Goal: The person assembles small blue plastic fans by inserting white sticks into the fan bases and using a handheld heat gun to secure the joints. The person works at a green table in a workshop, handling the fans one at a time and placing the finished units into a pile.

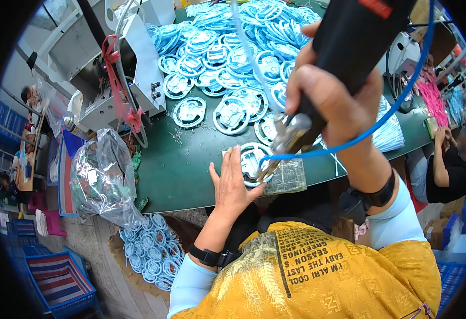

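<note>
Nearest, your yellow shirt [318, 271], with pale blue sleeves. Your left hand [230, 186] is spread, fingers straight, thumb apart, laid against the rim of a round light-blue part [250, 159]; no pinch. That part sits at the table's near edge, beside a grey tape-wrapped block [291, 178]; can't tell how far the block runs under it. Your right hand [333, 94] wraps tightly round a black power driver [352, 45], tilted, metal nose down over the part; can't tell if the tip touches. Blue hose [374, 139] loops right of it. Green table [190, 175] beneath; clear plastic bag [103, 178] at its left edge. Farther, loose round parts, then a big heap [233, 48] of them. Another person [451, 159] sits far right.
</note>
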A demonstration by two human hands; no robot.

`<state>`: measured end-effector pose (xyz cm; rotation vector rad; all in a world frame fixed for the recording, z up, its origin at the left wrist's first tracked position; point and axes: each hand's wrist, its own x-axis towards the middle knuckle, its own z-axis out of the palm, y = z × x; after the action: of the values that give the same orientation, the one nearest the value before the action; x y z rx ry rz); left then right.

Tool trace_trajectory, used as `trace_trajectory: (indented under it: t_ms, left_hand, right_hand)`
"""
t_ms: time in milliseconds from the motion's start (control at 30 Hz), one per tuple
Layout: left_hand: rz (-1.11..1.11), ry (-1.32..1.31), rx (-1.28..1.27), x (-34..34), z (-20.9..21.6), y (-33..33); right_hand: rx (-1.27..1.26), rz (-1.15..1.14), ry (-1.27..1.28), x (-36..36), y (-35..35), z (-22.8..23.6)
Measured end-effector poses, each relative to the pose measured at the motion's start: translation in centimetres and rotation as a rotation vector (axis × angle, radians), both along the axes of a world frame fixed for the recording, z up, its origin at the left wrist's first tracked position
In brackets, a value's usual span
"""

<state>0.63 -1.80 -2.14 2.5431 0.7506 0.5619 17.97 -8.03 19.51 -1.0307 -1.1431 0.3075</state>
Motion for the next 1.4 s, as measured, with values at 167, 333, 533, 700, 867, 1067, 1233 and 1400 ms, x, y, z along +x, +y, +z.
trace_trajectory:
  t_ms: [167, 333, 533, 700, 867, 1067, 1233, 1400]
  left_hand:
    - [-0.118, 0.059, 0.064, 1.9, 2.7, 0.0]
    - [-0.168, 0.041, 0.069, 3.0, 0.7, 0.6]
    - [-0.176, 0.055, 0.024, 3.2, 1.9, 0.3]
    - [-0.175, -0.015, 0.009, 3.3, 1.1, 0.4]
    - [-0.181, 0.017, 0.020, 3.4, 2.0, 0.3]
    - [-0.208, 0.188, 0.149, 4.5, 3.6, -0.6]
    - [-0.249, 0.084, 0.124, 4.2, 2.3, -1.5]
    - [-0.255, 0.063, 0.158, 4.3, 1.6, -1.9]
  right_hand:
    - [-0.025, -0.077, -0.160, 1.3, 0.0, -0.8]
    - [-0.009, -0.098, -0.058, 0.9, 0.9, -2.3]
    - [-0.041, -0.081, -0.014, 0.9, 1.2, -2.9]
    - [-0.026, -0.076, 0.084, 0.3, 1.3, -3.9]
    - [-0.041, -0.016, -0.026, 0.7, 1.2, -3.4]
    - [0.043, -0.179, -0.023, 3.6, 0.2, 0.4]
    - [0.039, -0.128, -0.027, 3.9, 0.6, -0.8]
    - [0.033, -0.201, -0.005, 3.8, 1.5, -2.4]
